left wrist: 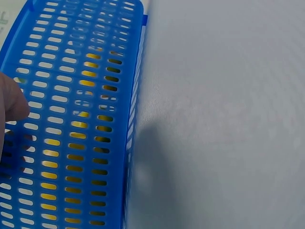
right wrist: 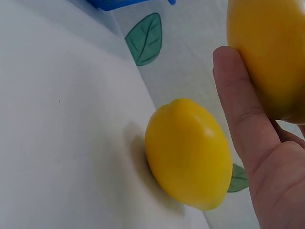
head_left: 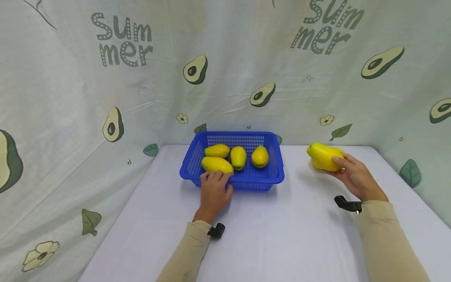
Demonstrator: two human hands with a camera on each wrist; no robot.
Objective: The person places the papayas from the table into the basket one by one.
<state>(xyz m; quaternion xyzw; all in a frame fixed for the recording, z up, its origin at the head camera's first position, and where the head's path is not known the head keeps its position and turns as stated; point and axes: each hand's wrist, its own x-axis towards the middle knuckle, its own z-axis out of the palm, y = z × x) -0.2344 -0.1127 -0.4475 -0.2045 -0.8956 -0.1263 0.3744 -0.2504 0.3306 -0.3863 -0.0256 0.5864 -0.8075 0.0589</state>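
Note:
On the table stands a blue plastic basket (head_left: 246,180) with several yellow mangoes (head_left: 239,157) inside. My left hand (head_left: 215,194) grips its near rim, fingers over the edge and thumb (left wrist: 14,100) against the outer wall; the wrist view shows fingers through the slots. Off to the right, my right hand (head_left: 356,174) holds a yellow mango (right wrist: 271,52) between thumb and fingers, raised above the table. Another mango (right wrist: 188,155) lies on the table just beneath and behind it, mostly covered by the held one in the head view.
The white-covered table (head_left: 282,231) meets a hanging cloth (head_left: 225,105) printed with avocados and leaves right behind the basket. More of that cloth borders the left and right sides. A black strap device (head_left: 347,204) is on the right wrist, another (head_left: 216,230) on the left.

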